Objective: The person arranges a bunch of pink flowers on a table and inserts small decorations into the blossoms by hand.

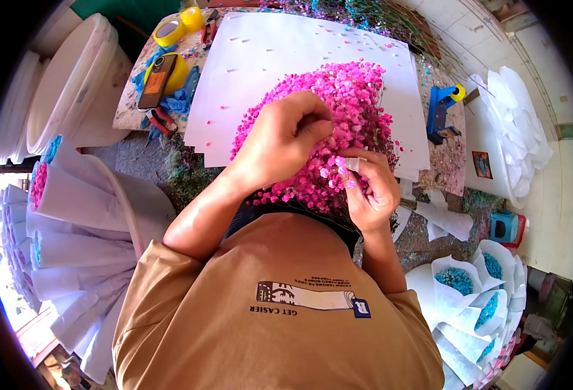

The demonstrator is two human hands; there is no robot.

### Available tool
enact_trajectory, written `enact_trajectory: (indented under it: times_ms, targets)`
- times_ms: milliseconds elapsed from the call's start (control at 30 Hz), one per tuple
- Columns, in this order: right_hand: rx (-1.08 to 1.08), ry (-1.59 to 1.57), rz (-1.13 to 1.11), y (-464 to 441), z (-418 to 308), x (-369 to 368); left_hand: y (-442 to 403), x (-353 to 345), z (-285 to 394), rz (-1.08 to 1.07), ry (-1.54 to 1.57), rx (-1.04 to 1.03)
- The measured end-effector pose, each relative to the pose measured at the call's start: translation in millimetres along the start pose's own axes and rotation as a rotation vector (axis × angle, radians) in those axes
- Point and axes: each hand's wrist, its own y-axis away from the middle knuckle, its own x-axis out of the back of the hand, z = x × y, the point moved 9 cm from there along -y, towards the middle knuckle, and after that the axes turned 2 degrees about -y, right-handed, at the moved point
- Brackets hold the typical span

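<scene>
Pink flower bunch, facing up, axis slanting up-right, left hand curled, grip unclear, right hand pinching florets

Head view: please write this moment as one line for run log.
left hand: curled over pink flowers | right hand: touching flowers | grips: unclear | paper: on table, partly hidden | phone: table's left

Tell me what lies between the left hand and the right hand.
Pink flowers fill the stretch between the left hand and the right hand, as the head view shows; no other thing is visible there.
</scene>
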Motion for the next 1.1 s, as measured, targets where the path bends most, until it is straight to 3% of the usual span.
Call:
enact_trajectory:
  times_ms: [33, 67, 133, 267, 333, 433, 533, 600, 667, 767, 833, 933, 1000, 1067, 1100]
  targets:
    - [-0.029, -0.010, 0.002, 2, 2, 1, 2, 1, -6, -0.009, 0.210, 0.062]
    - [-0.057, -0.020, 0.003, 3, 5, 1, 3, 7, -11, -0.010, 0.210, 0.064]
    - [-0.050, -0.029, 0.008, 3, 5, 2, 6, 0, -23, -0.146, 1.033, 0.192]
    - [-0.023, -0.032, -0.003, 2, 4, 0, 8, 11, -25, -0.004, 1.279, 0.247]
    - [-0.025, -0.034, -0.004, 3, 4, -1, 6, 15, -28, 0.003, 1.252, 0.204]
    - [-0.021, -0.028, -0.015, 3, 3, 0, 10, 13, -26, -0.152, 1.178, 0.185]
    - [0.004, -0.029, -0.017, 2, 2, -1, 17, 0, -28, -0.257, 1.049, 0.325]
    - [0.022, -0.037, -0.010, 1, 1, -2, 14, 7, -25, -0.085, 0.262, 0.292]
    - [0.056, -0.021, -0.007, 0, -2, -3, 15, -2, -15, -0.208, -0.008, 0.297]
    - [0.039, -0.022, -0.012, 0, -2, -4, 16, -6, -24, -0.201, 0.009, 0.254]
    - [0.026, -0.014, -0.015, 0, -5, -2, 13, 4, -22, -0.067, 0.354, 0.152]
    - [0.009, -0.003, -0.021, 2, -4, -2, 16, 6, -33, -0.073, 0.902, 0.346]
    - [0.013, -0.004, -0.027, 2, -2, -3, 18, 7, -31, -0.040, 0.865, 0.385]
    - [0.047, -0.021, -0.015, 3, -1, -4, 22, 0, -29, -0.140, 0.758, 0.455]
    - [0.047, -0.022, -0.015, 2, -2, -4, 22, 4, -27, -0.162, 0.503, 0.456]
